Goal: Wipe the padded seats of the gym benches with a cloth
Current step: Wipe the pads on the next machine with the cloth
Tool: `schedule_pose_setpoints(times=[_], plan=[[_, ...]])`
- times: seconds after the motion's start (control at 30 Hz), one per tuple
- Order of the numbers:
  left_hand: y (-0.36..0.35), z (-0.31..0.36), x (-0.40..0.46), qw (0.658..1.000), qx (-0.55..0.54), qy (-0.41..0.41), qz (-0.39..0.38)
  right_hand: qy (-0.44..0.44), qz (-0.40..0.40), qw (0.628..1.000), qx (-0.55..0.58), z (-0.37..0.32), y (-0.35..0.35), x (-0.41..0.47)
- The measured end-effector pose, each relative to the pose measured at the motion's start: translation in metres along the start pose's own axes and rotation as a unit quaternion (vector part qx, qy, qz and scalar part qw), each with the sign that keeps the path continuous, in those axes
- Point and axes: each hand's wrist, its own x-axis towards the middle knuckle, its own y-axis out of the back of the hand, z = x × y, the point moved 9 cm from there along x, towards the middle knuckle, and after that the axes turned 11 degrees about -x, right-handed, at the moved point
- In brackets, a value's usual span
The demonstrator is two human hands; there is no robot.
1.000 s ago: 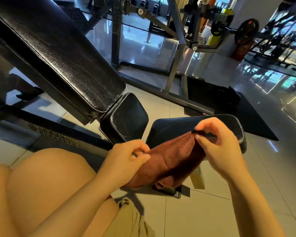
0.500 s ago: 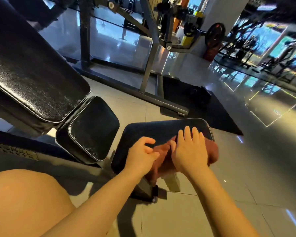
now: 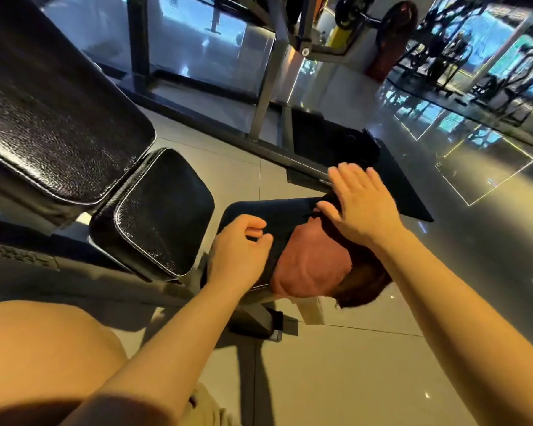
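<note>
- Our reddish-brown terry cloth lies across the near end of the small black padded seat, overhanging its edge, probably ready for a wiping pass.
- Our right hand hovers flat, fingers straight and slightly spread, thumb touching the cloth's far fold.
- Our left hand rests on the seat beside the cloth, fingers loosely curled, holding nothing.

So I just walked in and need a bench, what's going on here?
A person is wiping down gym pads. A reddish-brown cloth lies on the small black pad, drooping over its near edge. The right hand is spread flat at the cloth's far end; the left hand rests loosely curled on the pad beside it, holding nothing.
</note>
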Motion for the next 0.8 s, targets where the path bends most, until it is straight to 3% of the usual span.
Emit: schedule_pose_setpoints(times=[0.03,0.1,0.17,0.27,0.43,0.63,0.8], plan=[[0.007,-0.002,0.001,1.000,-0.006,0.006,0.012,-0.053,0.016,0.998,0.008,0.004,0.004,-0.014],[0.012,-0.005,0.001,0.999,-0.026,0.019,0.021,-0.119,-0.033,0.992,0.029,0.002,-0.008,-0.040],[0.009,-0.005,-0.001,0.999,-0.020,0.024,0.012,-0.136,-0.101,0.985,0.031,-0.002,-0.022,-0.046],[0.015,-0.001,-0.006,1.000,0.018,-0.005,0.001,-0.137,-0.116,0.984,0.012,-0.004,-0.027,-0.025],[0.062,0.010,-0.016,0.992,0.083,-0.093,0.020,-0.016,-0.136,0.991,-0.001,-0.059,-0.029,0.010],[0.134,-0.011,-0.029,0.987,0.098,-0.075,0.099,0.123,-0.148,0.980,0.038,-0.172,-0.036,0.016],[0.166,-0.020,-0.043,0.984,0.117,-0.065,0.115,0.198,-0.081,0.975,0.063,-0.243,-0.017,-0.011]])
